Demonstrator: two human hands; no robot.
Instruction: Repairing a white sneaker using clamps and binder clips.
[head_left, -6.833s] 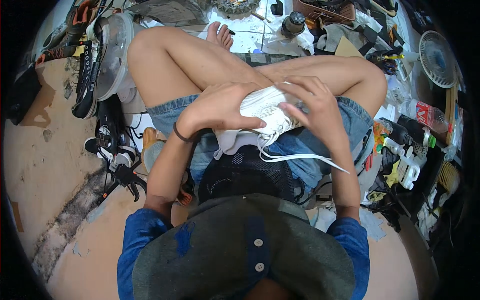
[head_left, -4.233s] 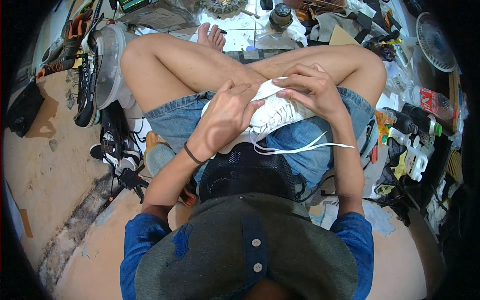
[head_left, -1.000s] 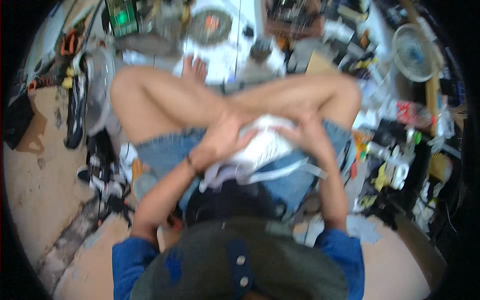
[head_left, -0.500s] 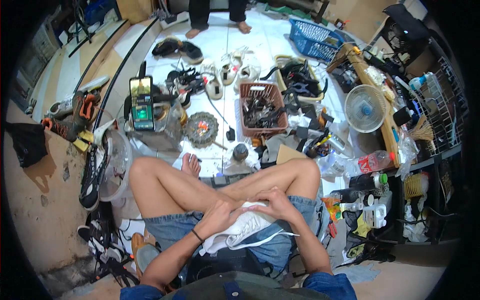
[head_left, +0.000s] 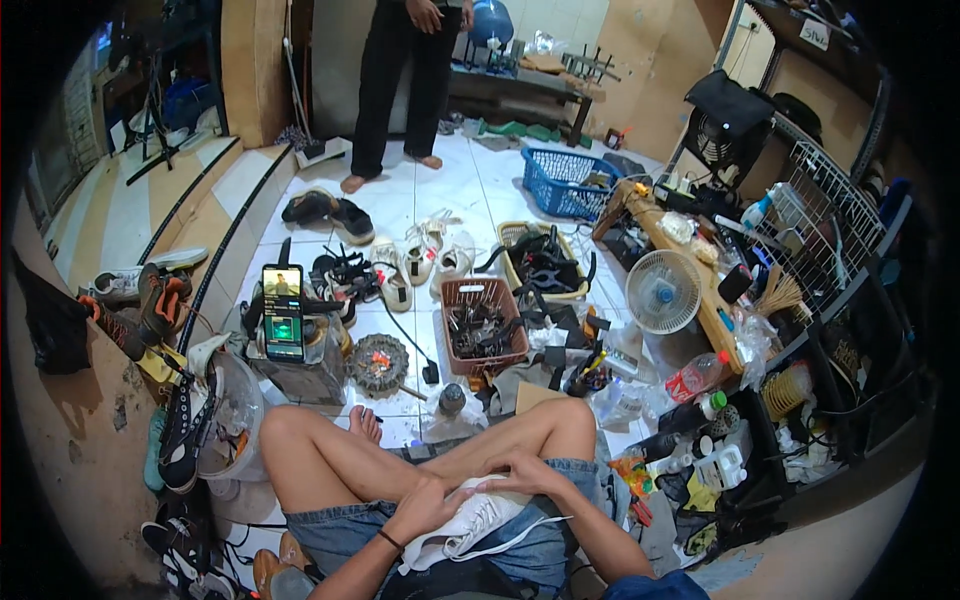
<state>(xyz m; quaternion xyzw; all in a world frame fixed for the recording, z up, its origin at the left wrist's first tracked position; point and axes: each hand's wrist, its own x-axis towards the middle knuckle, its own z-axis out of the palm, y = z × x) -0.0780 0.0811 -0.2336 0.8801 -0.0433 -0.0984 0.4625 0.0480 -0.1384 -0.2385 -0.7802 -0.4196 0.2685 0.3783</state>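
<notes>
A white lace-up sneaker (head_left: 470,524) lies across my lap on my denim shorts, its toe pointing away from me and its loose laces trailing to the right. My left hand (head_left: 428,508) grips the sneaker's left side near the toe, fingers curled. On the other side my right hand (head_left: 524,474) is bent over the toe end, thumb and fingers pressing on it. The fingertips of both hands nearly meet there, and the toe is partly hidden under them.
Ahead are a carved ashtray (head_left: 380,364), a propped phone (head_left: 283,318), a brown basket of tools (head_left: 484,352) and several white shoes (head_left: 420,258). To the right stand a fan (head_left: 662,291) and bottles (head_left: 698,376). A person in black trousers (head_left: 392,100) stands at the back.
The view has tilted up, showing more of the back of the room and the standing person's hands. Both my hands stay on the sneaker, with little visible shift of grip.
</notes>
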